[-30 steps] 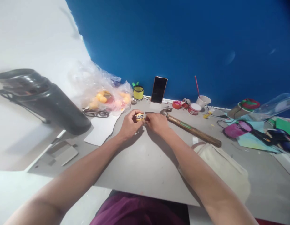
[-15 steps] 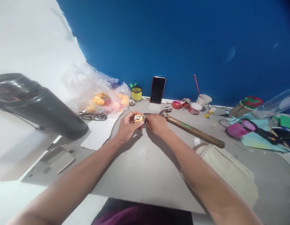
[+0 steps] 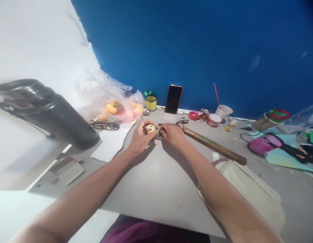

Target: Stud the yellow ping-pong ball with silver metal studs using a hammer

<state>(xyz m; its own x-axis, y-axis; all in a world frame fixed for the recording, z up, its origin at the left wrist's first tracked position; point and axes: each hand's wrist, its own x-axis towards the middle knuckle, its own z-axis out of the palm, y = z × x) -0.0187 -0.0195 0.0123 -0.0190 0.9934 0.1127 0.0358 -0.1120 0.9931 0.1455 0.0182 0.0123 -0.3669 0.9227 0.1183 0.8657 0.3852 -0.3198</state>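
My left hand (image 3: 139,140) is closed around a small yellow ball (image 3: 151,128) with shiny silver patches on its upper side. To its right, my right hand (image 3: 174,135) has its fingers drawn together over small silver bits (image 3: 159,134), which seem to lie in a low holder. What its fingertips grip, if anything, is hidden. A claw hammer (image 3: 217,145) with a wooden handle lies just right of that hand, its head close to the knuckles.
A phone (image 3: 174,99) leans on the blue wall. Left stand a large dark flask (image 3: 62,114) and a plastic bag (image 3: 95,91) with yellow balls. Rightward are a white cup (image 3: 224,111), paint pots (image 3: 213,120), a pink glue gun (image 3: 265,144) and beige cloth (image 3: 250,189).
The view has shifted slightly, so everything appears a little further right. My left hand keeps hold of the ball, and the silver bits beside my right fingers show a bit more.
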